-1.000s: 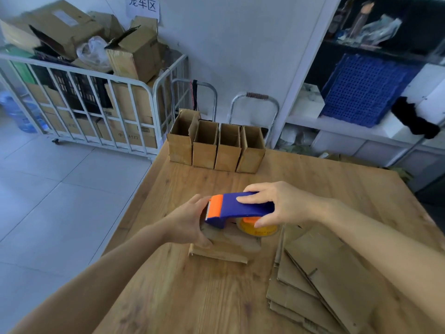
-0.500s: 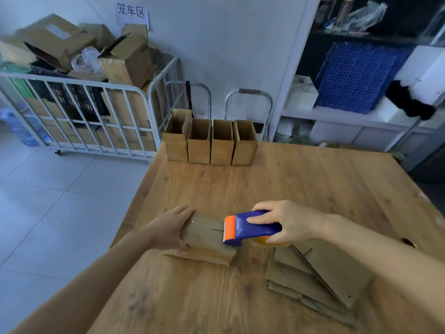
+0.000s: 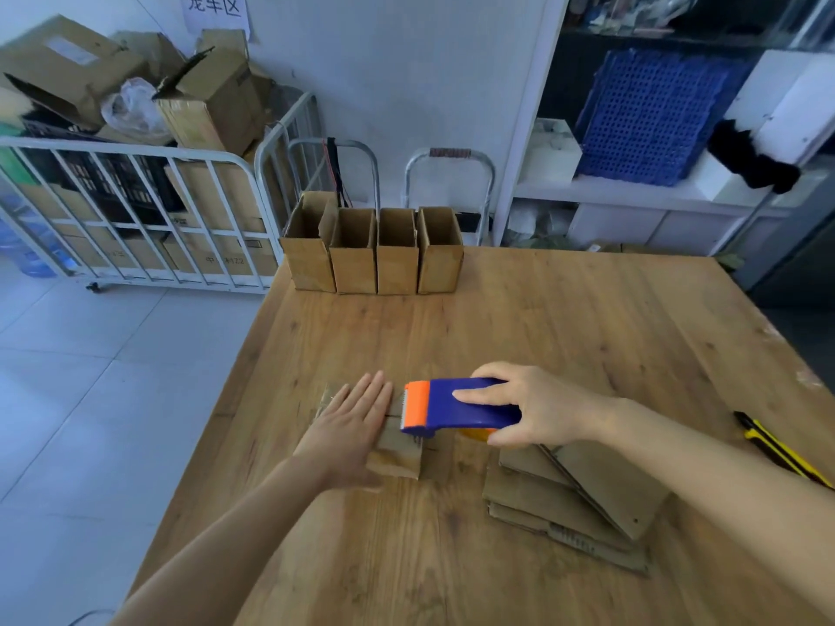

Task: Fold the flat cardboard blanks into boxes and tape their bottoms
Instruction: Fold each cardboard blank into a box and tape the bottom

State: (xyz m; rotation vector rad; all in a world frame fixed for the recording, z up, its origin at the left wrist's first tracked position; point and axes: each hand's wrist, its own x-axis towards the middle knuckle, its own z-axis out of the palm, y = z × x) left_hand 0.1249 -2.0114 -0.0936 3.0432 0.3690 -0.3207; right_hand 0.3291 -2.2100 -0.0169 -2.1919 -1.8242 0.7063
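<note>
The left hand (image 3: pixel 350 429) is pressing flat, fingers spread, on the box (image 3: pixel 397 449) lying near the tabletop's (image 3: pixel 565 336) left edge; the right hand (image 3: pixel 537 406) is gripping the tape dispenser (image 3: pixel 456 406) over its bottom seam. Taping looks under way; next, probably cutting the tape. Finished boxes (image 3: pixel 372 255) are standing at the far edge.

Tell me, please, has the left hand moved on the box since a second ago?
Yes: the left hand went from gripping the box's left end to lying flat on top.
</note>
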